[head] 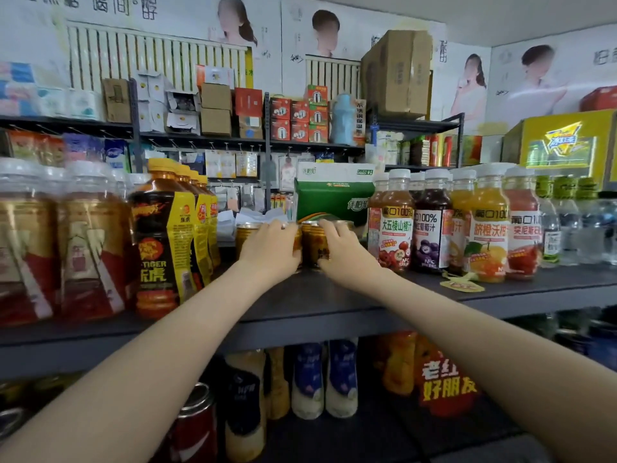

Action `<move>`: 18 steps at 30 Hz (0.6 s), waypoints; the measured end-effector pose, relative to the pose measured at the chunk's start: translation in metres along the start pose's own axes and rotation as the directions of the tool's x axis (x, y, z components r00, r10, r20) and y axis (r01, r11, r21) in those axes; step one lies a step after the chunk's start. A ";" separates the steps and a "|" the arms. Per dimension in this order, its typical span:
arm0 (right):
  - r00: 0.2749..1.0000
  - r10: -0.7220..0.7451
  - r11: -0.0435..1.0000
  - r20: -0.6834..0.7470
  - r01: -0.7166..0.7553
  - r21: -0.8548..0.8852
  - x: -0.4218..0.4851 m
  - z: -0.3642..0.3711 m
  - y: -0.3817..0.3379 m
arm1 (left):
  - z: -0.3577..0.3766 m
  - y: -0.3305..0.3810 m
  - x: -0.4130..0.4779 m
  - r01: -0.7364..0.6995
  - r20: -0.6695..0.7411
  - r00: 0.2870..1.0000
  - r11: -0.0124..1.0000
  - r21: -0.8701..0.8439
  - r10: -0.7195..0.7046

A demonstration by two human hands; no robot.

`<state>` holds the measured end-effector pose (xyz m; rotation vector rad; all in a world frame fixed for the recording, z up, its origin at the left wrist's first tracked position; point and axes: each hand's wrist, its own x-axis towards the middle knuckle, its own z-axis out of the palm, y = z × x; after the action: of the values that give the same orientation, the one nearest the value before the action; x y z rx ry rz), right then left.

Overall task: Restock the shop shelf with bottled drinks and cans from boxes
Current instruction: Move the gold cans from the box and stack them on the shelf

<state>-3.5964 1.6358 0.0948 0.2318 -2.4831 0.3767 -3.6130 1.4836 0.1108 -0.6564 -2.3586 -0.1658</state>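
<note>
Both hands reach over the front edge of the dark shelf (334,295). The left hand (270,248) and right hand (344,248) curl around a cluster of gold cans (312,243) standing mid-shelf, between Tiger energy-drink bottles (160,248) on the left and juice bottles (397,228) on the right. A green carton (334,198) sits just behind the cans.

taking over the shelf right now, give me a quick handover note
Left hand: grips one of the small gold metal cans on the dark grey shelf board.
Right hand: grips a neighbouring can.
Where: the cans cluster between the yellow-capped brown energy drink bottles and the white-capped juice bottles, in front of a green cardboard carton.
Done: several cans are on the shelf.
Left: bare shelf in front of them to fill; no supply box in view.
</note>
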 end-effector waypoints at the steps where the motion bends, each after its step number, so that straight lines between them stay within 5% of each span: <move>1: 0.999 -0.034 0.999 -0.028 0.035 0.020 -0.008 -0.002 -0.008 | -0.006 0.002 -0.010 0.023 -0.014 1.000 0.999 -0.036 -0.024; 12: 0.886 -0.437 0.853 -0.157 0.464 0.240 -0.154 0.015 -0.131 | -0.054 0.006 -0.235 0.296 -0.207 0.926 0.947 -0.123 -0.317; 18: 0.783 -0.621 0.683 -0.043 0.568 0.459 -0.261 0.073 -0.224 | -0.069 -0.013 -0.415 0.575 -0.046 0.816 0.817 -0.033 -0.576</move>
<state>-3.3717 1.4214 -0.0696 1.2600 -2.2186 0.6586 -3.3114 1.2812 -0.1022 0.0841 -2.4360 -0.4645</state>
